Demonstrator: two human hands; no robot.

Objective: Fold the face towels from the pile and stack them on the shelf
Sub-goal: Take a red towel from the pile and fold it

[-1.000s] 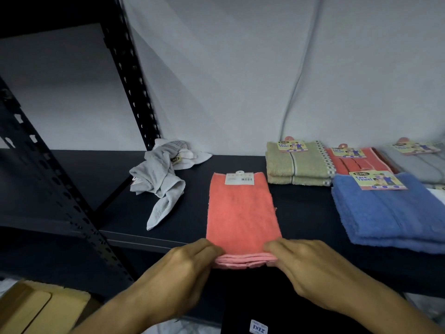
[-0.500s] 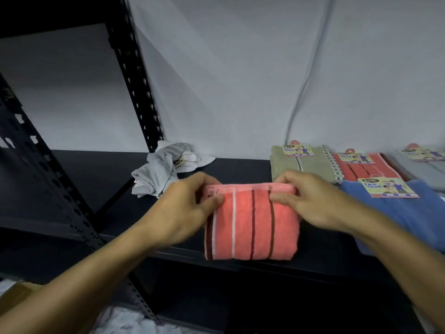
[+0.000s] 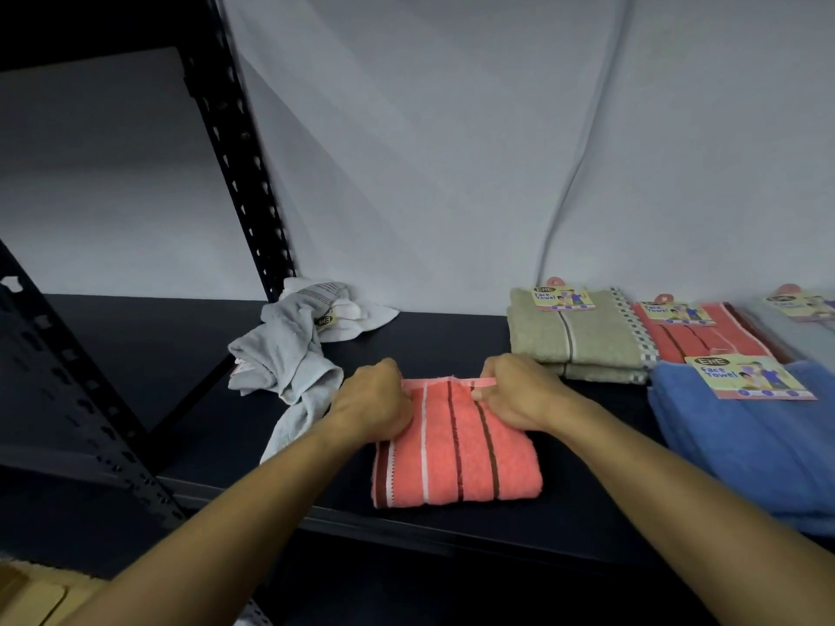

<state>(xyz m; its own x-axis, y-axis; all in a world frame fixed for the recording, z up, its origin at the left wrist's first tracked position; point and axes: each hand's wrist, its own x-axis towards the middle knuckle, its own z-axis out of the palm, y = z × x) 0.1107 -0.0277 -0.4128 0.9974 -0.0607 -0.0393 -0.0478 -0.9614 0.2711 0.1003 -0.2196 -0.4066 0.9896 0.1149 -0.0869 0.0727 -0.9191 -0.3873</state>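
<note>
Folded coral towel [image 3: 456, 449] with white and dark brown stripes, lying flat near the front edge of the dark shelf [image 3: 429, 336]. Left hand [image 3: 372, 404] at the towel's far left corner, fingers curled round the edge and gripping it. Right hand [image 3: 515, 393] at the far right corner, fingers curled, pinching the pale pink hem strip that runs taut between the two hands. Both forearms reaching in from the bottom of the view, resting over or just above the towel's sides

Just left of the coral towel, touching or nearly touching the left hand: a crumpled grey towel [image 3: 289, 363], unfolded, one end trailing toward the shelf's front edge. Behind it, against the back wall, a bunched white towel [image 3: 357, 309] with a small label showing

To the right, at the back: a folded olive-green towel stack [image 3: 574, 341] with a "Face Towel" card on top, near the right hand but apart from it. Beside that, a folded red striped towel [image 3: 705, 332] with its own card, then a grey folded towel [image 3: 795, 323] at the frame's edge. In front of those, a folded blue towel stack [image 3: 741, 445], also carded, well apart from the coral towel

Black perforated upright post [image 3: 244, 173] rising at the shelf's back left, white wall behind
</note>
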